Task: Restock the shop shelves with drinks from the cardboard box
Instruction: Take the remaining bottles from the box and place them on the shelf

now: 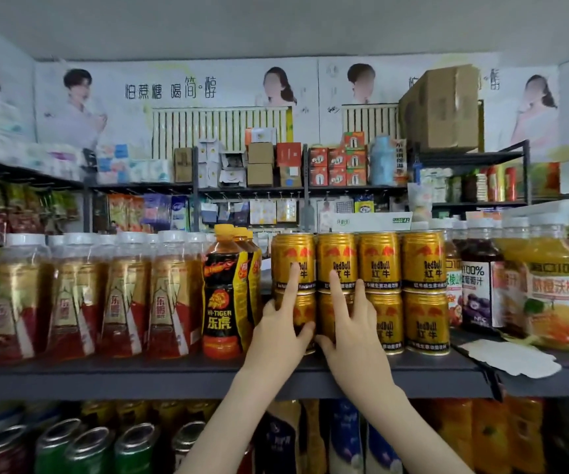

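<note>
On the shelf [105, 372], right of the Hi-Tiger bottle [223, 295], left hand [281, 325] and right hand [349, 323] each grip stacked gold cans [336, 249], thumb round the lower, forefinger propping the upper, likely preventing toppling.

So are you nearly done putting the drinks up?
Partly. Done: two stacks of Red Bull cans already stand on the shelf, two high. In hand: the left hand and right hand each grip a lower can, index finger steadying the one on top, setting two more stacks beside the Hi-Tiger bottles. Left: can't say, the box the drinks come from isn't in view.
</note>
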